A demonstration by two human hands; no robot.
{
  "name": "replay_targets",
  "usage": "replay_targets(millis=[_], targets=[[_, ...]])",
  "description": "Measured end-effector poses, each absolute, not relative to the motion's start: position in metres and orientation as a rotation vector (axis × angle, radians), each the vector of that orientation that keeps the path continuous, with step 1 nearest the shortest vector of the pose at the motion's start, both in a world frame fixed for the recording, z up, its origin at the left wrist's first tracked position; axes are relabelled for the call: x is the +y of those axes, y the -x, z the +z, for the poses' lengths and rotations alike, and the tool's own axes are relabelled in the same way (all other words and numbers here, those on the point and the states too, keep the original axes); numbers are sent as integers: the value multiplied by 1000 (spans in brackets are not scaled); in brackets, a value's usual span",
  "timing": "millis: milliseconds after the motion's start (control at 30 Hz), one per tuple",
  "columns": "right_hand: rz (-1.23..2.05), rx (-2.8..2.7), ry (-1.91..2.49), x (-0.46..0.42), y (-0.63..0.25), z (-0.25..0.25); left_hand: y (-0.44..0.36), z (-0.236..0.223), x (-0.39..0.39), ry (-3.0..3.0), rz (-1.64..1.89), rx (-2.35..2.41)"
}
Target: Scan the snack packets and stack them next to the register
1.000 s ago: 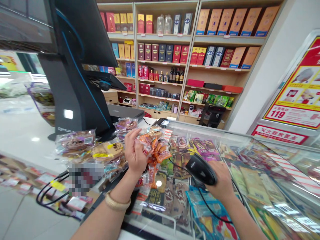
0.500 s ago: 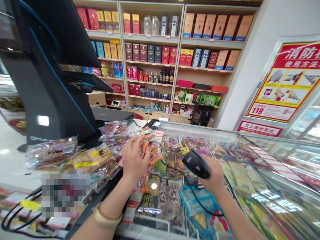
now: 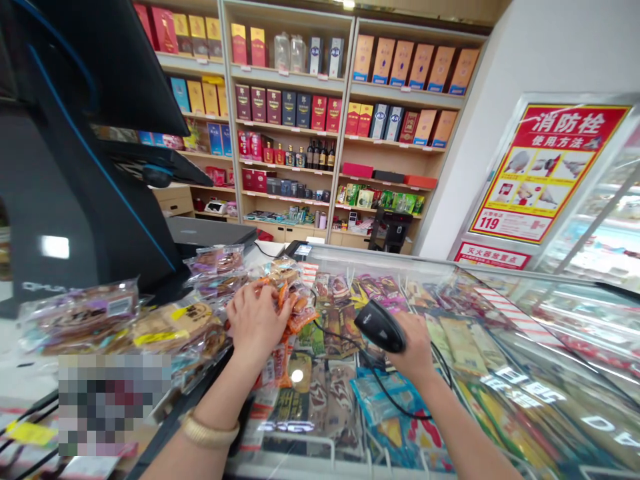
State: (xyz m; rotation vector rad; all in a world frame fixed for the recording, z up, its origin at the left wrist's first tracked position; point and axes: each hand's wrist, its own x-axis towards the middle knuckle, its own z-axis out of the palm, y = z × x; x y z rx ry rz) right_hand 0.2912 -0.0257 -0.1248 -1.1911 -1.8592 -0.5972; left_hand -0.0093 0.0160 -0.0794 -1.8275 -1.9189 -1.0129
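My left hand (image 3: pixel 256 321) rests on a clear and orange snack packet (image 3: pixel 301 310), its fingers curled over the near side. Part of the packet is hidden under the hand. In my right hand (image 3: pixel 416 343) is a black barcode scanner (image 3: pixel 381 325), its head pointing left towards the packet, a short gap apart from it. A cord (image 3: pixel 380 381) loops below the scanner over the glass. Left of my left hand lie clear-wrapped baked goods with yellow labels (image 3: pixel 177 321) and other brown ones in plastic bags (image 3: pixel 83 310).
A black checkout terminal (image 3: pixel 95 180) towers at the left. Below the hands is a glass-topped freezer (image 3: pixel 440 257) full of wrapped ice creams (image 3: pixel 345 400). Shelves of boxed bottles (image 3: pixel 295 107) line the back, and a red and yellow poster (image 3: pixel 550 170) hangs at the right.
The view has turned a little to the right, so most things sit further left. My left hand stays on the orange packet and my right hand still holds the scanner.
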Motion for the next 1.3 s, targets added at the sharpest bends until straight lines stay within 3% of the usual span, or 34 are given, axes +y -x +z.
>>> replay_targets(millis=[633, 833, 1133, 1300], targets=[[-797, -1821, 1349, -32, -302, -100, 17, -88, 27, 1848, -1183, -1741], [-957, -1901, 1510, -47, -361, -98, 16, -84, 28, 1830, -1312, -1697], [-1123, -1619, 1734, -70, -478, -35, 16, -79, 28, 1799, -1460, -1636], [-1124, -1461, 1737, -58, -469, -54, 16, -83, 36, 1868, -1572, -1513]])
